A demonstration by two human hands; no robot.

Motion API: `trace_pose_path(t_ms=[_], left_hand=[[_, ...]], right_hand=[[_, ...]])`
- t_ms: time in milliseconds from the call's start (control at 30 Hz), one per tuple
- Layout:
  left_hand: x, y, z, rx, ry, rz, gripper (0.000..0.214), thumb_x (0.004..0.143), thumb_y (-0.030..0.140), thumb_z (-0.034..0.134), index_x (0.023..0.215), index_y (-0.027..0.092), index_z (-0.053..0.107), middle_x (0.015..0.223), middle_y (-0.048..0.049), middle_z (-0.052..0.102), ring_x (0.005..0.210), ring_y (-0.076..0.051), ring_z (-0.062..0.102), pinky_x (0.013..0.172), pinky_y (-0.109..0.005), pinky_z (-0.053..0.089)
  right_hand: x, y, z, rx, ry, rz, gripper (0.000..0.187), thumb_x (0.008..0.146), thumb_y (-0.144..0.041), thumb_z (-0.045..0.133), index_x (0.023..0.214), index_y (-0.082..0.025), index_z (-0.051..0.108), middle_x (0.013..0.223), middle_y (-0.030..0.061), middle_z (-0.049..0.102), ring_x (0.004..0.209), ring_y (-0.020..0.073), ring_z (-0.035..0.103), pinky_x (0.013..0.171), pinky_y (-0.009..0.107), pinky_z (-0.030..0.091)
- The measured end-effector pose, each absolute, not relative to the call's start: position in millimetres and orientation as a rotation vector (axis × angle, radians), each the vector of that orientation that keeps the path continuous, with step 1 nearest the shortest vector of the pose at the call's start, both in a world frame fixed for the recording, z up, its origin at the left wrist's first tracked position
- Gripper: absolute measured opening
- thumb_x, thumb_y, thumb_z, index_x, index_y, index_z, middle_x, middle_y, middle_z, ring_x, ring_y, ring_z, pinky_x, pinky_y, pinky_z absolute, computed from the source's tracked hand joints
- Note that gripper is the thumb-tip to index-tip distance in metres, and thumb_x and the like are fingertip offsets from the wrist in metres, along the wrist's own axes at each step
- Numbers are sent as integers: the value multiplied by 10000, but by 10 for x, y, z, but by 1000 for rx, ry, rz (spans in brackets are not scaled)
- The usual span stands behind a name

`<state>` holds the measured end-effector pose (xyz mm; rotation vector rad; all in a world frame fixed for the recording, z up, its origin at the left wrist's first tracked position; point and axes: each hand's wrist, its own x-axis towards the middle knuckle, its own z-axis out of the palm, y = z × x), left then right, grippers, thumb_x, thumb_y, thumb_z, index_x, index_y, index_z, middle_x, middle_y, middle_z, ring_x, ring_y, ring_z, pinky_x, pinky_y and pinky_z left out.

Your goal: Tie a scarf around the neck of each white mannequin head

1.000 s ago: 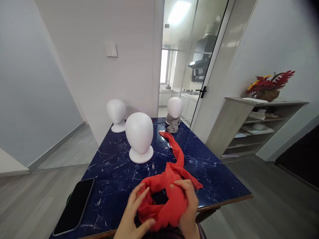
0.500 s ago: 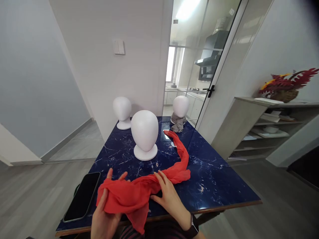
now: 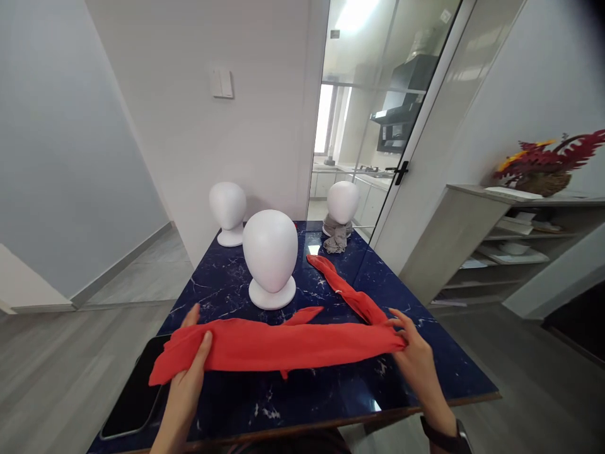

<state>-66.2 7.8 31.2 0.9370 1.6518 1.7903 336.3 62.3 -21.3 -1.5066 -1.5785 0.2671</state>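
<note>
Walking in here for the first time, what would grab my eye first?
Probably the bright red scarf, stretched out above the near part of the dark blue table between the person's left fingers and right fingers. Next, a blank white front head stands just beyond it, with a back left head and a back right head behind, the latter with a grey scarf around its neck.

The near scarf (image 3: 293, 345) is plain red, the far scarf (image 3: 337, 238) greyish brown. White marbled veins streak the dark blue surface (image 3: 331, 397). The near head form (image 3: 270, 252), far left head form (image 3: 227, 205) and far right head form (image 3: 343, 202) are plain white; the phone (image 3: 135, 391) at left is black.
</note>
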Motion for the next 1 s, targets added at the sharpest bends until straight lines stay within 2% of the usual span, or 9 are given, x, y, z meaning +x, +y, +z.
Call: trace_pose_path(t_ms=[133, 233, 300, 433, 567, 633, 733, 833, 1000], left_hand=[[-643, 169, 120, 785, 1557, 1189, 557, 701, 583, 634, 1017, 126, 670, 948, -142, 715, 885, -285, 676, 824, -409, 522], [-701, 106, 30, 988, 1680, 823, 546, 640, 663, 619, 663, 120, 666, 520, -86, 646, 466, -223, 607, 539, -332, 495], [-771, 33, 10, 1194, 1844, 725, 493, 642, 646, 619, 569, 159, 629, 433, -45, 589, 386, -196, 544, 483, -308, 452], [-860, -4, -10, 1734, 1957, 898, 254, 680, 385, 639, 864, 224, 709, 887, -83, 720, 839, -276, 661, 785, -381, 507], [-892, 168, -144, 2202, 2198, 833, 511, 684, 99, 489, 1159, 231, 621, 1385, -105, 495, 1308, -336, 384, 1075, -563, 244], [-970, 266, -214, 2257, 2339, 695, 450, 680, 62, 456, 1064, 205, 643, 1402, -119, 472, 1317, -346, 369, 1084, -601, 184], [-1167, 315, -188, 2268, 2295, 596, 288, 662, 64, 446, 857, 193, 614, 1342, -127, 526, 1205, -300, 505, 1055, -508, 313], [-1327, 200, 52, 2155, 2324, 743, 305, 690, 91, 422, 940, 195, 562, 1200, -111, 618, 1044, -243, 601, 901, -373, 457], [-1359, -39, 514, 2252, 2529, 951, 321, 724, 127, 422, 991, 164, 597, 1031, -117, 655, 980, -290, 580, 894, -445, 414]], right_hand=[[3608, 746, -284, -1632, -1556, 119, 456, 683, -184, 418, 1108, -199, 585, 965, 74, 682, 852, 216, 657, 762, 331, 511], [3632, 712, -438, -1807, -1771, 61, 531, 645, -143, 442, 1156, -179, 583, 1040, 124, 671, 939, 282, 645, 790, 429, 513], [3522, 606, -488, -1843, -1911, -57, 600, 634, -132, 483, 1228, -189, 550, 1176, 154, 615, 1060, 343, 592, 822, 535, 485], [3079, 422, -395, -1562, -2170, -113, 652, 754, -123, 449, 1379, -292, 376, 1409, 90, 437, 1317, 313, 376, 976, 664, 321], [2782, 558, -340, -1484, -2199, -12, 562, 829, -138, 421, 1374, -267, 378, 1392, 90, 457, 1311, 267, 396, 1020, 598, 335], [2784, 677, -384, -1558, -2153, 0, 530, 826, -148, 448, 1349, -228, 423, 1297, 117, 541, 1239, 290, 475, 1004, 607, 347], [2896, 753, -419, -1545, -2134, 173, 352, 865, -216, 464, 1204, -201, 559, 1058, 102, 658, 993, 257, 629, 938, 520, 446], [3045, 681, -311, -1428, -1990, 352, 253, 916, -322, 434, 1020, -198, 629, 987, 85, 659, 916, 210, 638, 845, 367, 509], [3309, 565, -39, -1368, -1696, 472, 279, 887, -423, 493, 926, -189, 640, 929, 62, 668, 895, 202, 628, 837, 302, 494]])
